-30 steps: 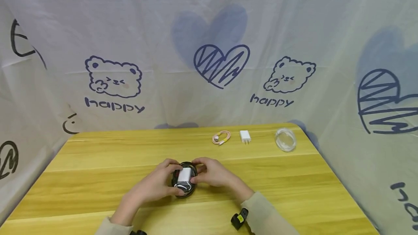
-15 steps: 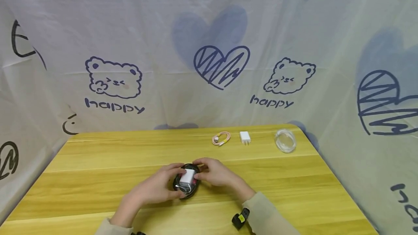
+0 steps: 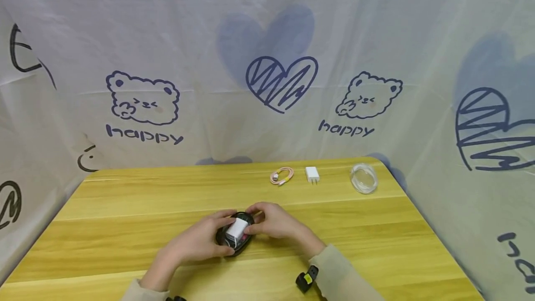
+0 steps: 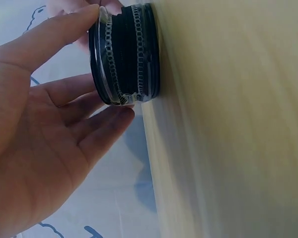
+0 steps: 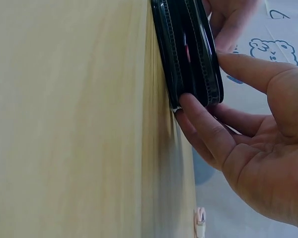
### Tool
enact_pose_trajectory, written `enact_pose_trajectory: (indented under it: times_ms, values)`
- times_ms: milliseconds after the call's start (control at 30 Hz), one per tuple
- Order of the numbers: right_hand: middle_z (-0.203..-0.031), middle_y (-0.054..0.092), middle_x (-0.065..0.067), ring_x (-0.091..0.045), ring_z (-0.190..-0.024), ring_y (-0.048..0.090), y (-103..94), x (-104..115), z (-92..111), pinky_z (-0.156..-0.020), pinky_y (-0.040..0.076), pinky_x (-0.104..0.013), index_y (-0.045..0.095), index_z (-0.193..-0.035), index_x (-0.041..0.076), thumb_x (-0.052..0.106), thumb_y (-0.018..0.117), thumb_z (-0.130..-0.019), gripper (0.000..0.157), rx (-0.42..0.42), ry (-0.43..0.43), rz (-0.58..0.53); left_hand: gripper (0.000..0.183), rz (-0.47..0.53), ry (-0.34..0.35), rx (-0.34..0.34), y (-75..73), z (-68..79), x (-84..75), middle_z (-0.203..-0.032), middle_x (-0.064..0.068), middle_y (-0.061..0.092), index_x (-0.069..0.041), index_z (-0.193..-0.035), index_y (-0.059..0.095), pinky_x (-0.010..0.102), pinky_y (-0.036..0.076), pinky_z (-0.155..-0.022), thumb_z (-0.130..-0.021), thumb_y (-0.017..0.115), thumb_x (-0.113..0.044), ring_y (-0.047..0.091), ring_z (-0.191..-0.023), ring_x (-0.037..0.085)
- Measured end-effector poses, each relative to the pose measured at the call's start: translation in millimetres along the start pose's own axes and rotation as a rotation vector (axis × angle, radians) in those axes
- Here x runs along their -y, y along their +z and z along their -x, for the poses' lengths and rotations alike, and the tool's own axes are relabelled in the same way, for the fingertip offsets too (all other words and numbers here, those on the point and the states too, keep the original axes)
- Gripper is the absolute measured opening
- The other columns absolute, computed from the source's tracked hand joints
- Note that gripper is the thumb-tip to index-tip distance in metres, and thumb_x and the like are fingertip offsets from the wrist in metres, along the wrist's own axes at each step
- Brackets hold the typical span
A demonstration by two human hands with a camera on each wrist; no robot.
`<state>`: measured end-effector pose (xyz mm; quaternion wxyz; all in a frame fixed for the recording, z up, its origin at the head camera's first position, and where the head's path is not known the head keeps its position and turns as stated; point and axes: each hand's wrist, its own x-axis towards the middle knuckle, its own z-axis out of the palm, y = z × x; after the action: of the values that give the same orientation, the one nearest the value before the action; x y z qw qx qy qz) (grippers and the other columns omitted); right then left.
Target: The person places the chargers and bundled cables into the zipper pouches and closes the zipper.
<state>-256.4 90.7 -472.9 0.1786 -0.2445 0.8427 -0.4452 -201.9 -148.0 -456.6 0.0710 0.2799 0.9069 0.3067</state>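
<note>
A small rounded zip case (image 3: pixel 242 241) with clear faces and black trim stands low over the table, held between both hands. A white charger block (image 3: pixel 237 228) with a white cable shows at its top face. My left hand (image 3: pixel 198 239) grips its left side, thumb on the near rim and fingers at the far side. With thumb and fingers my right hand (image 3: pixel 273 222) holds its far right edge. Zipper teeth run round the side of the case in the left wrist view (image 4: pixel 124 57). In the right wrist view, a reddish spot shows between the tooth rows.
At the back of the wooden table (image 3: pixel 138 208) lie a coiled pink cable (image 3: pixel 282 176), a white plug charger (image 3: pixel 312 174) and a coiled clear cable (image 3: pixel 363 178). A printed cloth (image 3: pixel 209 59) hangs behind and at both sides.
The case has turned slightly between the hands, and the white charger block now sits slanted, its top leaning right. Both hands stay in nearly the same place.
</note>
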Motion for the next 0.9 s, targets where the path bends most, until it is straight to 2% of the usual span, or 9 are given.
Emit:
enact_pose_trajectory:
  times_ms: [100,333,500,633,767,900]
  values:
    - [-0.119,0.07,-0.009,-0.018,-0.1,0.069,-0.2,0.4,0.7,-0.082,0.057,-0.03,0.067,-0.128,0.002,0.019,0.083,-0.09,0.045,-0.007,0.0,0.0,0.069,0.008,-0.008,0.007,-3.1,0.7,1.7,-0.154,0.025,0.047,0.006,-0.137,0.063,0.058,0.045,-0.111,-0.081,0.089,-0.024,0.051,-0.136,0.045]
    - [-0.1,0.072,-0.007,-0.014,-0.086,0.068,-0.3,-0.1,1.1,-0.071,0.055,-0.026,0.068,-0.119,0.0,0.015,0.078,-0.094,0.032,-0.041,-0.013,0.013,0.058,-0.022,-0.025,-0.022,-8.3,4.2,7.9,-0.147,0.023,0.054,0.001,-0.131,0.069,0.06,0.046,-0.109,-0.08,0.089,-0.021,0.055,-0.13,0.044]
    - [-0.101,0.07,-0.005,-0.011,-0.082,0.066,-1.1,-0.2,1.4,-0.067,0.054,-0.024,0.068,-0.114,0.001,0.017,0.08,-0.092,0.03,-0.052,0.009,0.001,0.056,-0.046,0.008,-0.024,-10.8,6.5,10.4,-0.142,0.021,0.058,0.003,-0.131,0.069,0.061,0.047,-0.108,-0.081,0.087,-0.014,0.057,-0.128,0.044]
    - [-0.1,0.071,-0.004,-0.011,-0.081,0.066,-1.1,-1.1,1.3,-0.064,0.054,-0.025,0.067,-0.111,0.003,0.019,0.082,-0.09,0.03,-0.045,0.035,-0.015,0.057,-0.067,0.031,-0.02,-10.1,5.1,9.9,-0.141,0.02,0.059,0.004,-0.131,0.068,0.058,0.049,-0.107,-0.081,0.087,-0.017,0.059,-0.126,0.041]
    - [-0.092,0.071,-0.002,-0.013,-0.074,0.067,-1.5,-1.4,2.0,-0.06,0.054,-0.024,0.066,-0.106,0.005,0.019,0.085,-0.088,0.029,-0.028,0.047,-0.028,0.058,-0.044,0.024,-0.016,-9.3,3.9,8.8,-0.142,0.02,0.059,0.003,-0.13,0.069,0.057,0.049,-0.107,-0.082,0.089,-0.022,0.059,-0.127,0.039]
    - [-0.082,0.07,-0.002,-0.014,-0.068,0.065,-3.1,-2.0,2.8,-0.057,0.053,-0.025,0.065,-0.1,0.006,0.018,0.083,-0.09,0.024,0.007,0.054,-0.066,0.056,-0.021,0.017,-0.001,-10.2,4.5,8.2,-0.145,0.021,0.057,0.003,-0.131,0.069,0.058,0.047,-0.108,-0.083,0.087,-0.017,0.056,-0.13,0.042]
